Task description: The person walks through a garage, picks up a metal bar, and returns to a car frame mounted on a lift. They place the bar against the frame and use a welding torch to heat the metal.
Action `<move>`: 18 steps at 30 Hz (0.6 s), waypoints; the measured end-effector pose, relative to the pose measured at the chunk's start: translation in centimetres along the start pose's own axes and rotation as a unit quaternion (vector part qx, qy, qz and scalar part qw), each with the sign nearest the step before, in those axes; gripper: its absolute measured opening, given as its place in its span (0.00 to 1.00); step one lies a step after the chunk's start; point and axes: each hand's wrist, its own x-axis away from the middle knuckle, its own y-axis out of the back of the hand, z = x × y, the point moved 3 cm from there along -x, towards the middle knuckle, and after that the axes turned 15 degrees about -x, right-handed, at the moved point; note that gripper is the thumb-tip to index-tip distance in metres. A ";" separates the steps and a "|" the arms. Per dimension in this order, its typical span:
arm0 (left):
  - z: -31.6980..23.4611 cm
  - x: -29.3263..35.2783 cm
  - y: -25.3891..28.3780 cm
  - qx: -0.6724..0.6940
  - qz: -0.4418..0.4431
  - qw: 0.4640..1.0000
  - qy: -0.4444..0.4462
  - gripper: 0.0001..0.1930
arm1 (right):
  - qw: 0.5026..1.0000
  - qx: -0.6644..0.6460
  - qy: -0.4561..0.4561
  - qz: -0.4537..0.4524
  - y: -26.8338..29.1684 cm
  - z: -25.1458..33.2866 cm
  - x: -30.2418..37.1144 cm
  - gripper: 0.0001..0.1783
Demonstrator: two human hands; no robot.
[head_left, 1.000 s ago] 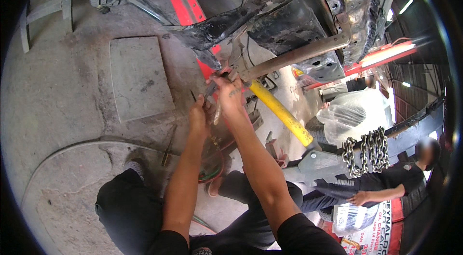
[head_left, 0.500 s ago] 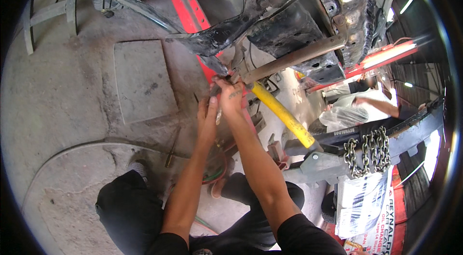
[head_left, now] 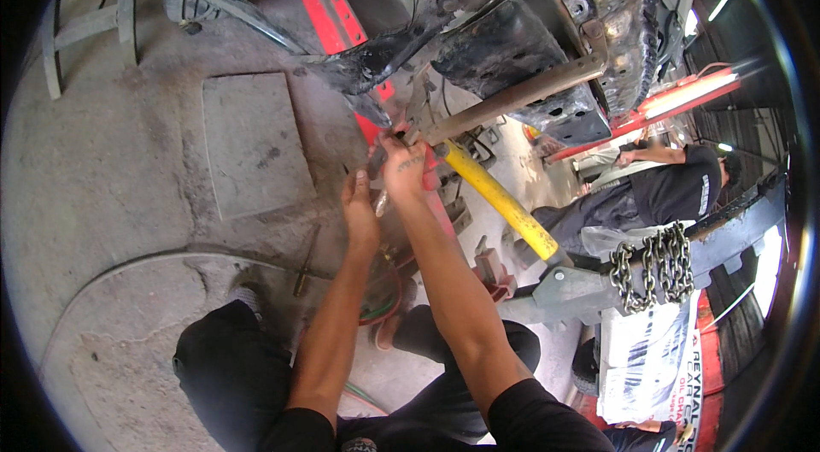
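Note:
My right hand [head_left: 405,167] is closed, its fingers curled round something small and dark at the lower end of a black metal vehicle arm [head_left: 363,66]. What exactly it grips is hidden. Just left of it and lower, my left hand [head_left: 360,211] has its fingers stretched upward and seems to hold nothing. A short shiny metal piece [head_left: 382,202] shows between the two hands. A brown steel bar [head_left: 521,98] slants up to the right from beside my right hand. Below that bar runs a yellow tube [head_left: 500,200].
A red beam [head_left: 329,9] passes behind the black arm. On the floor lie a flat grey plate [head_left: 256,144], a hose [head_left: 154,260] and a thin screwdriver-like tool [head_left: 306,264]. A chain [head_left: 651,268] hangs at right; beyond it a co-worker [head_left: 675,183] bends over.
My left hand has drawn slightly down and left, away from the right hand. The right hand has shifted only a little. At right, the co-worker has come further into view.

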 end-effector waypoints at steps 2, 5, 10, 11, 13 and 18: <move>0.5 -0.6 0.1 0.032 -0.007 0.999 -0.002 0.13 | 0.998 0.041 -0.039 0.000 0.1 0.8 0.2 0.12; 1.1 -0.9 0.3 0.016 -0.006 1.000 0.024 0.11 | 0.996 0.087 -0.031 0.020 0.6 1.4 0.3 0.10; 3.1 -2.5 0.8 0.009 0.030 0.999 0.040 0.15 | 0.989 -0.049 -0.121 -0.073 -0.1 2.5 0.8 0.10; 3.5 -3.2 0.9 0.023 0.039 0.997 0.056 0.17 | 0.990 -0.046 -0.119 -0.064 -0.2 2.4 0.6 0.11; 3.9 -3.9 1.3 0.057 0.080 0.991 0.086 0.18 | 0.991 -0.041 -0.115 -0.046 -0.5 2.5 0.4 0.13; 4.5 -3.8 1.6 0.074 0.154 0.973 0.156 0.21 | 0.990 -0.073 -0.102 -0.070 0.0 1.9 0.6 0.13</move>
